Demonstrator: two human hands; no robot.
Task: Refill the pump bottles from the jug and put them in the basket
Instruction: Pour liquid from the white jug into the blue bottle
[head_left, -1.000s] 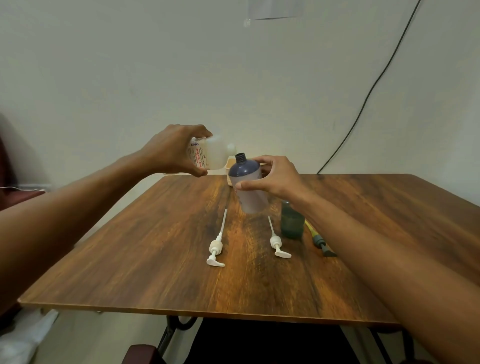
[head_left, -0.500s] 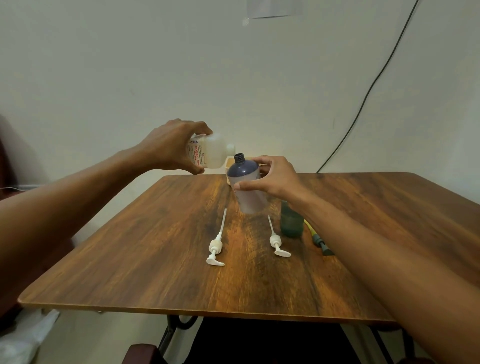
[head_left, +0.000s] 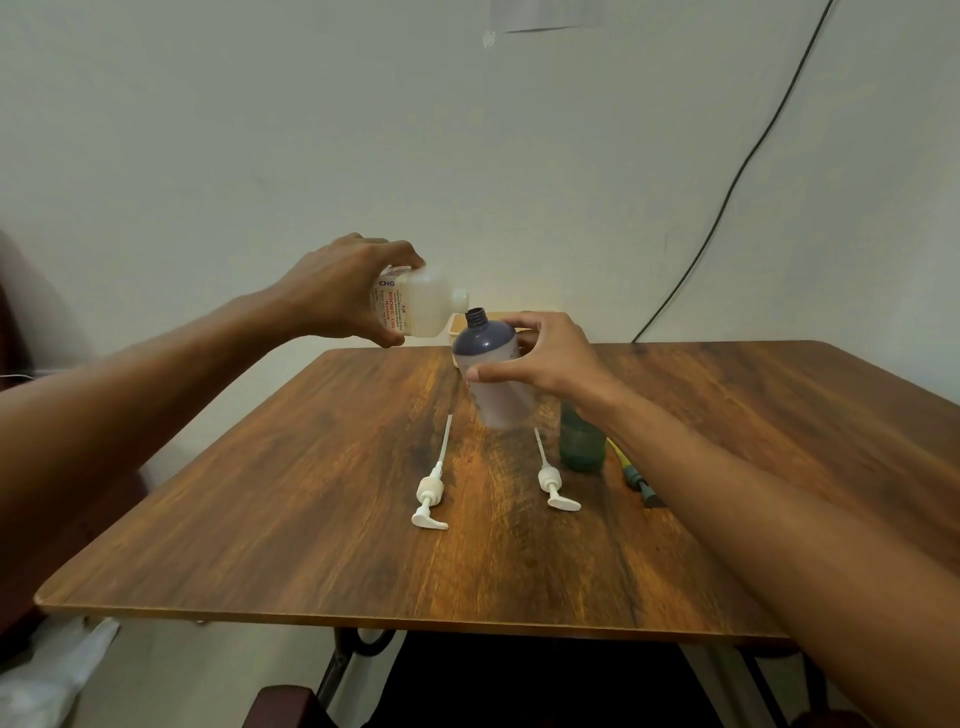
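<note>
Wall (head_left: 311, 130), pale and plain, fills the upper half of our view, and a dark cable (head_left: 727, 197) runs down it to the far edge of the wooden table (head_left: 260, 545). Both our forearms reach out over the tabletop.

Our left hand (head_left: 337, 291) wraps fingers and thumb round the white jug (head_left: 423, 306), holding it tipped on its side above the table. Its spout sits just beside and slightly above the open neck of the dark blue pump bottle (head_left: 491, 374). We cannot tell whether any liquid is running.

Our right hand (head_left: 550, 358) grips that bottle at its shoulder, thumb in front and fingers curled round the back. The bottle leans a little and has no pump on it; whether its base touches the wood we cannot tell.

A green bottle (head_left: 582, 441) stands upright under our right wrist. Two white pump heads lie on the table with tubes pointing away from us, the left pump (head_left: 431, 493) and the right pump (head_left: 553, 483) well apart. A yellow-and-green piece (head_left: 636, 475) lies just right of the green bottle.
</note>
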